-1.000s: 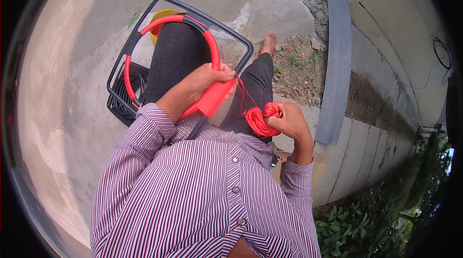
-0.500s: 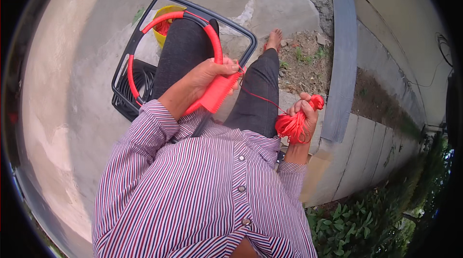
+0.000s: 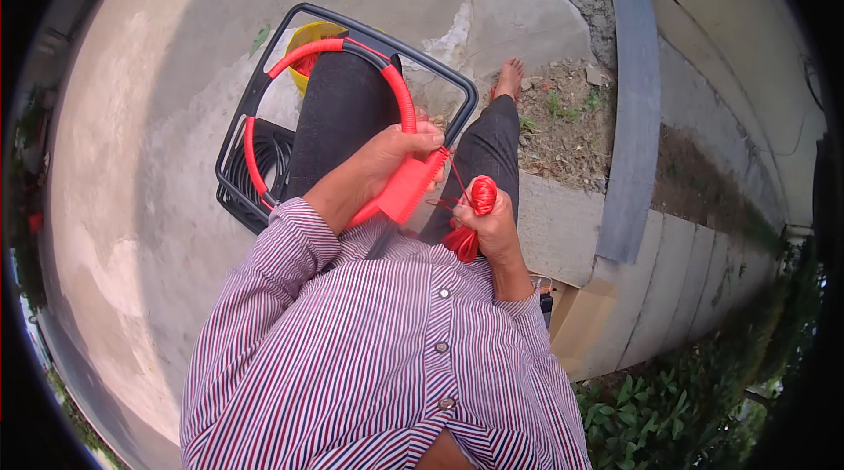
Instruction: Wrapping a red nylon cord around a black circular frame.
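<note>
A black tubular frame [image 3: 440, 68] with rounded corners stands around my right-side view of one leg, and a black hoop with red-wrapped stretches [image 3: 402, 94] lies over it. My left hand [image 3: 391, 160] is closed on the hoop where a red ribbed woven piece [image 3: 409, 191] hangs at its lower right. In my right hand [image 3: 494, 225] is a bundle of red cord [image 3: 483, 195], gripped by the fist, with loops hanging below. A thin red strand runs from the bundle up to my left fingertips, which are partly hidden.
A yellow bucket [image 3: 303, 37] with red material inside stands beyond the hoop. Black coiled tubing [image 3: 274, 160] lies at the left inside the frame. Further right are a soil patch [image 3: 563, 131], a grey board [image 3: 629, 127] and a cardboard piece [image 3: 585, 320] beside leafy plants.
My right hand has moved left with the red cord bundle, closer to my left hand, and turned. The strand between them is now shorter. My left hand keeps its hold on the hoop.
</note>
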